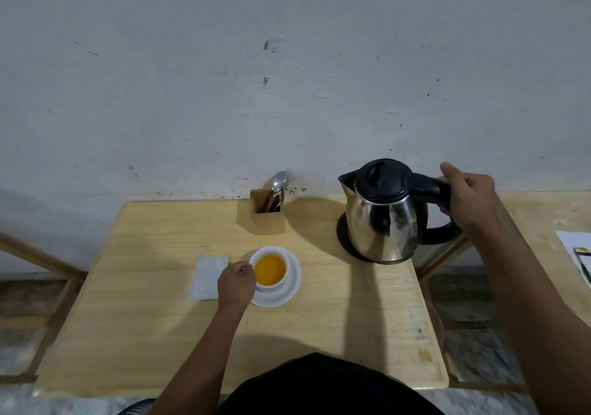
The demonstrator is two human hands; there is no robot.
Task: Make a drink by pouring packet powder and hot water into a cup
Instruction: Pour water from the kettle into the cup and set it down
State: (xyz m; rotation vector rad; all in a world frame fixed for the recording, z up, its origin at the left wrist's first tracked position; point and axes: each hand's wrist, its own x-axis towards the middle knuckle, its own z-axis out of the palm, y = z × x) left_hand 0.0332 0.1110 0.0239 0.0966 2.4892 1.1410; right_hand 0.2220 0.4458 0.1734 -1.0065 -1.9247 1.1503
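Observation:
A white cup (pixel 283 282) holding orange liquid stands on a white saucer (pixel 292 290) near the middle of the wooden table (pixel 160 318). My left hand (pixel 237 283) grips the cup's left side at the handle. A steel kettle (pixel 383 223) with a black lid stands on or just above its black base (pixel 343 235) at the back right. My right hand (pixel 468 195) is wrapped round the kettle's black handle, thumb raised. A white packet (pixel 208 278) lies flat just left of the cup, partly under my left hand.
A wooden holder (pixel 267 219) with spoons and forks stands at the back against the grey wall. A second wooden surface with a paper (pixel 575 251) lies to the right. Table edges drop off to tiled floor on both sides.

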